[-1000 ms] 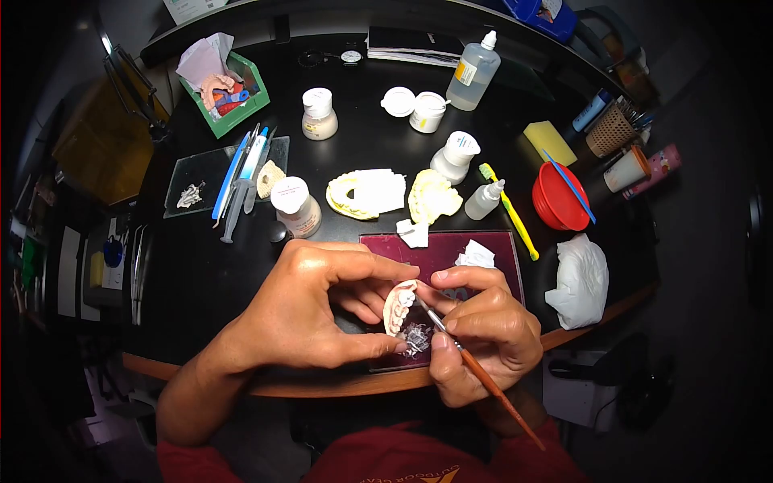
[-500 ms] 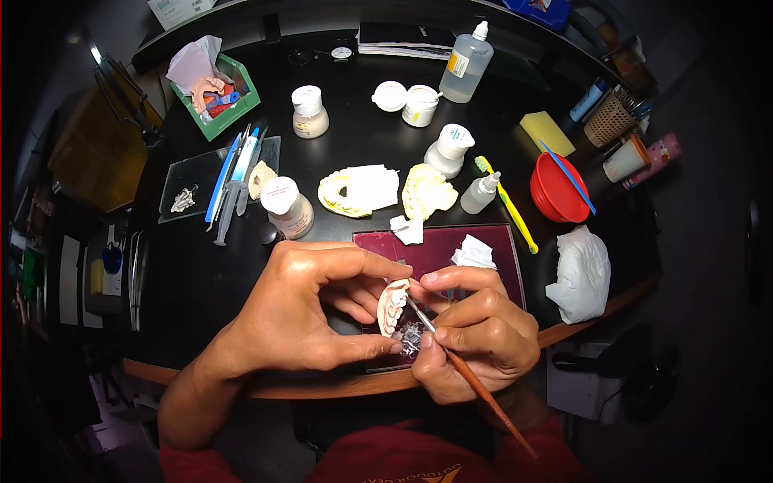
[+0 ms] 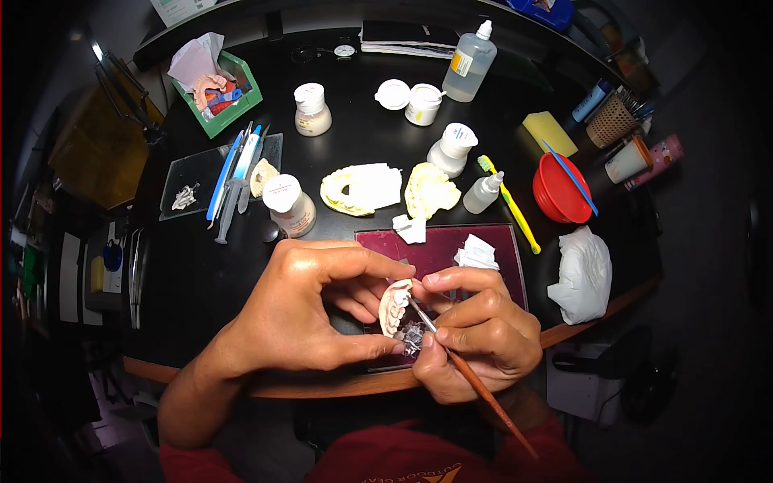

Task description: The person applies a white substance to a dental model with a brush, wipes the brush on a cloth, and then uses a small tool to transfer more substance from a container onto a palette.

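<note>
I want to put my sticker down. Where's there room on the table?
The table is bare between the left hand and the glass plate, with a smaller gap between the tall bottle and the sponge. It's crowded around the toothbrush, between the red bowl and small bottle.

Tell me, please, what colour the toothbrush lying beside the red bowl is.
The toothbrush is bright yellow; it shows best in the head view.

Red shirt (image 3: 362, 455): we read "OUTDOOR GEA…", upside down.
Jar (image 3: 290, 211), bottle (image 3: 469, 68): we find print too small.
</note>
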`<state>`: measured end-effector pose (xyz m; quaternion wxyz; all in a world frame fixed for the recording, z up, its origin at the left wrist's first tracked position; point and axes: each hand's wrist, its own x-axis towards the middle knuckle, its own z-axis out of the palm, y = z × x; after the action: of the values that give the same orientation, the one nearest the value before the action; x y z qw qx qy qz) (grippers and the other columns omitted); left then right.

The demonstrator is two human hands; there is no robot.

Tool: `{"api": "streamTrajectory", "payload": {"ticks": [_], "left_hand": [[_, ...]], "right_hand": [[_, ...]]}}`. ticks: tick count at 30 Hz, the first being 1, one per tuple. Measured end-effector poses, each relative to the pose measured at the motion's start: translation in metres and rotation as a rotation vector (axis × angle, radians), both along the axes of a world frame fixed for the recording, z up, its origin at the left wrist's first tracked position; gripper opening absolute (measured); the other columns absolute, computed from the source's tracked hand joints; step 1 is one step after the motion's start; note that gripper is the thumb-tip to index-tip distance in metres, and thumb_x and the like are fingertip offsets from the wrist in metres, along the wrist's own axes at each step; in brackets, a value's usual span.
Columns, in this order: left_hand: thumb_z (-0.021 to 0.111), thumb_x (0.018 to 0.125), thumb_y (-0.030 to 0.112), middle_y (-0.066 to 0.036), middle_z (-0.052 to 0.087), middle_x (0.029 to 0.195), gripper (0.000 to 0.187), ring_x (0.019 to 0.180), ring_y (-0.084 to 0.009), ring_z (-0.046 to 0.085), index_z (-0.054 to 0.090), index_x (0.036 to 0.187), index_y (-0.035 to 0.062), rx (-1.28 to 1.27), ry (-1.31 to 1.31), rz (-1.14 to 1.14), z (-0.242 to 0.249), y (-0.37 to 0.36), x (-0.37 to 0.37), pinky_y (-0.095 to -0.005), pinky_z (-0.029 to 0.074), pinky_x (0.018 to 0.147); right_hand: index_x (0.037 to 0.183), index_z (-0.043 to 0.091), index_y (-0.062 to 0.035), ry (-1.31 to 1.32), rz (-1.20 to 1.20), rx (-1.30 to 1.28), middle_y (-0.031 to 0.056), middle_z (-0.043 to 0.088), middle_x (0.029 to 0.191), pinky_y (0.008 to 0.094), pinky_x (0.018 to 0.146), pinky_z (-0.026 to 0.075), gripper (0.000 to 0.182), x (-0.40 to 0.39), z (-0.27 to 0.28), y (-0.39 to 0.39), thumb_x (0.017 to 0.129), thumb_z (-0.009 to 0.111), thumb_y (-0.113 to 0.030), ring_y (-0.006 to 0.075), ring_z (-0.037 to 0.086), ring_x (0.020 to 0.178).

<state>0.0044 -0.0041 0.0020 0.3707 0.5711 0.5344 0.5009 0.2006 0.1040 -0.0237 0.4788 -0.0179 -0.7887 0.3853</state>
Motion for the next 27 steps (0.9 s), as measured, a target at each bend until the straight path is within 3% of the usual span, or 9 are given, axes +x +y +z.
{"api": "streamTrajectory", "payload": {"ticks": [22,27], "left_hand": [[0.091,0.074,-0.006,-0.016,0.075,0.106,0.06,0.095,-0.0219,0.078,0.069,0.13,-0.0072,-0.047,-0.087,-0.033,-0.0007,-0.0011,0.0005,-0.0339,0.067,0.085],[0.09,0.075,-0.007,-0.016,0.075,0.107,0.062,0.096,-0.0223,0.078,0.068,0.133,-0.0064,-0.061,-0.113,-0.036,-0.0008,-0.002,0.0008,-0.0343,0.067,0.086]], "right_hand": [[0.084,0.063,-0.002,0.025,-0.014,-0.015,0.009,0.065,0.081,0.0426,0.084,0.068,0.022,-0.0003,-0.0009,0.0011,0.072,0.078,0.01,0.036,0.074,0.1],[0.089,0.061,-0.001,-0.001,0.025,-0.021,0.0118,0.065,0.085,0.046,0.088,0.069,0.022,0.0016,-0.0005,0.0023,0.076,0.072,0.013,0.0335,0.069,0.109]]}}
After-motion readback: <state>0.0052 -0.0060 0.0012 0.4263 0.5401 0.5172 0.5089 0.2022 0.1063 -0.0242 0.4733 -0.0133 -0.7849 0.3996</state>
